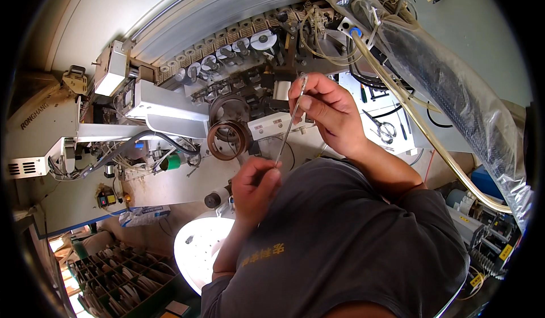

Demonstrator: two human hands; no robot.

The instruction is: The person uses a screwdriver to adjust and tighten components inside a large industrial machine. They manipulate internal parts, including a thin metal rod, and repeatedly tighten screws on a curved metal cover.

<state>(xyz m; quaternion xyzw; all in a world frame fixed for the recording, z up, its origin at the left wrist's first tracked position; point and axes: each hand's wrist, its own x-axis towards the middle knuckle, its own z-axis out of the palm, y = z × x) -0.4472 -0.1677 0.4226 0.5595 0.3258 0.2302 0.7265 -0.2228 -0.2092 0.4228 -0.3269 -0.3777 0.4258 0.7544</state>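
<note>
Both of my hands hold one thin metal rod point(289, 126), slanted in front of my chest. Its upper end looks clear or shiny and slightly thicker, but its exact kind cannot be made out. My right hand point(330, 112) is closed, pinching that upper end between thumb and fingers. Lower and to the left, my left hand point(254, 186) pinches the bottom end, so the tip is partly hidden by the fingers. Just beyond the rod stands a white machine block point(269, 126), next to a brown ring-shaped part point(227, 140).
A row of round metal machine parts point(225, 54) curves along the back. White machine arms point(170, 111) reach in from the left. Scissors point(386, 131) lie on the white surface at right, below a plastic-wrapped tube point(437, 74). A divided bin point(122, 281) stands lower left.
</note>
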